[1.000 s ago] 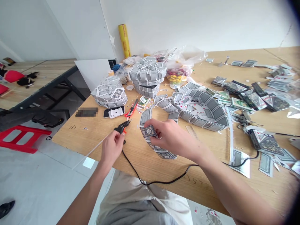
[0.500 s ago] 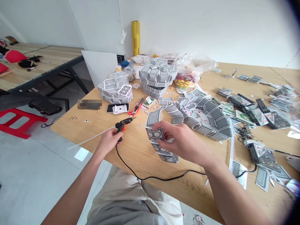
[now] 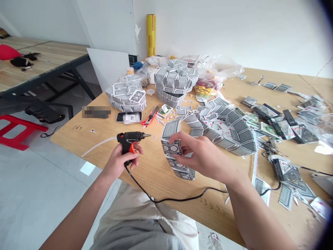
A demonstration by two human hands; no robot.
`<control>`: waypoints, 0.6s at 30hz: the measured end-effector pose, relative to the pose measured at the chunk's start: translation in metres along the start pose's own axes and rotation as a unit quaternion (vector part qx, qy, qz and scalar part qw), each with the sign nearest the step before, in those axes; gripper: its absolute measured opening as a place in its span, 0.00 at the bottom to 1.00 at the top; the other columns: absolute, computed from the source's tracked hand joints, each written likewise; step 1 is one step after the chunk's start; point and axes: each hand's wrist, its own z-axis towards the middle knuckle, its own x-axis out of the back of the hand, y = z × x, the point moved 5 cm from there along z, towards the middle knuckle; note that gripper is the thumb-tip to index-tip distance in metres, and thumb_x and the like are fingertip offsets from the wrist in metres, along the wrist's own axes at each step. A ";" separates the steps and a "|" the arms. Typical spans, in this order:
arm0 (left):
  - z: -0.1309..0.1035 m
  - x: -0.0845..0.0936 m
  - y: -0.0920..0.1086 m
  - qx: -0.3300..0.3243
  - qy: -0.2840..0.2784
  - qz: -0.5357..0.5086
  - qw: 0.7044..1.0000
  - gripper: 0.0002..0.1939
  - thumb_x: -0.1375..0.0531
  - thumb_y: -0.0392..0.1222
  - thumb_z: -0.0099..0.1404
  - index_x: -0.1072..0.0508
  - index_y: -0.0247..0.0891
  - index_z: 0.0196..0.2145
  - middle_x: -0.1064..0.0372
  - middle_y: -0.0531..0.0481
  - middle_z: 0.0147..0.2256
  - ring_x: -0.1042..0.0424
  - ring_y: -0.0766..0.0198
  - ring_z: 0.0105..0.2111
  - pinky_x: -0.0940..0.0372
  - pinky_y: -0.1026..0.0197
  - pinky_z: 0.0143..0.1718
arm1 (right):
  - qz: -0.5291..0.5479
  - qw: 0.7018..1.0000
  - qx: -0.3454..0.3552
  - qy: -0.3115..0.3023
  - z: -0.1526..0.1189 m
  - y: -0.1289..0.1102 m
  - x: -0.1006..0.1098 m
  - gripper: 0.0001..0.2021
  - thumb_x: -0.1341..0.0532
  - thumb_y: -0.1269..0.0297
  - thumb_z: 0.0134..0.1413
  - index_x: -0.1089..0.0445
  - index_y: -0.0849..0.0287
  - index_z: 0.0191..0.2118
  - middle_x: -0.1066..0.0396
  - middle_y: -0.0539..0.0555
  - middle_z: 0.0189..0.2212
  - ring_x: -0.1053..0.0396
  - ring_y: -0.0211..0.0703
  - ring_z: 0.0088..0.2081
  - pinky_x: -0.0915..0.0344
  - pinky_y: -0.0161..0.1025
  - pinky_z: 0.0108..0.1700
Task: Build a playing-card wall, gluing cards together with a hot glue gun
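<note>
My left hand (image 3: 120, 161) is wrapped round the handle of a black hot glue gun (image 3: 131, 136), held above the table with its nozzle pointing right. A white glue stick (image 3: 100, 146) sticks out of its back, and a black cord hangs from the handle. My right hand (image 3: 201, 154) pinches a curved strip of folded playing cards (image 3: 171, 147) between thumb and fingers. The strip bends down toward me and back toward a large ring made of folded cards (image 3: 229, 147); whether they are joined I cannot tell. A gap separates nozzle and strip.
Two lidded card boxes (image 3: 175, 81) stand at the back. A red utility knife (image 3: 151, 116) and a phone (image 3: 128, 117) lie before them. Card packs (image 3: 283, 128), scissors (image 3: 299, 194) and loose cards cover the right side. The glue gun's cord (image 3: 182, 199) runs along the front.
My left hand has raised the glue gun slightly and turned it level, its nozzle now pointing right. My right hand still holds the card strip in nearly the same place. The view has shifted slightly.
</note>
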 end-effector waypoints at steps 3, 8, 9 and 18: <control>0.001 -0.004 0.006 -0.040 -0.011 -0.028 0.999 0.22 0.31 0.44 0.57 0.24 0.34 0.49 0.23 0.45 0.35 0.29 0.64 0.22 0.40 0.64 0.19 | 0.005 1.000 0.005 -0.008 0.000 -0.001 0.000 0.15 0.37 0.71 0.61 0.30 0.55 0.53 0.28 0.45 0.25 0.29 0.40 0.26 0.37 0.34 0.33; -0.001 -0.006 0.005 -0.042 0.012 0.057 0.997 0.19 0.34 0.57 0.69 0.24 0.36 0.41 0.25 0.47 0.32 0.34 0.67 0.21 0.44 0.65 0.19 | 0.001 1.000 0.003 -0.011 0.000 0.000 -0.002 0.16 0.36 0.72 0.61 0.30 0.55 0.53 0.29 0.45 0.25 0.30 0.40 0.27 0.38 0.34 0.33; -0.002 -0.008 0.004 -0.038 0.006 0.084 0.996 0.19 0.34 0.58 0.70 0.24 0.36 0.39 0.27 0.48 0.29 0.35 0.67 0.21 0.44 0.65 0.19 | 0.002 1.000 0.002 -0.009 0.000 0.000 -0.002 0.16 0.36 0.72 0.61 0.30 0.54 0.53 0.29 0.44 0.24 0.31 0.39 0.27 0.38 0.34 0.33; -0.005 -0.012 0.004 -0.038 -0.033 0.163 0.985 0.21 0.36 0.59 0.72 0.24 0.36 0.39 0.32 0.50 0.28 0.38 0.68 0.24 0.43 0.64 0.24 | -0.001 1.000 -0.003 -0.011 -0.001 0.003 -0.004 0.18 0.37 0.73 0.60 0.30 0.53 0.55 0.31 0.43 0.24 0.33 0.37 0.26 0.40 0.34 0.32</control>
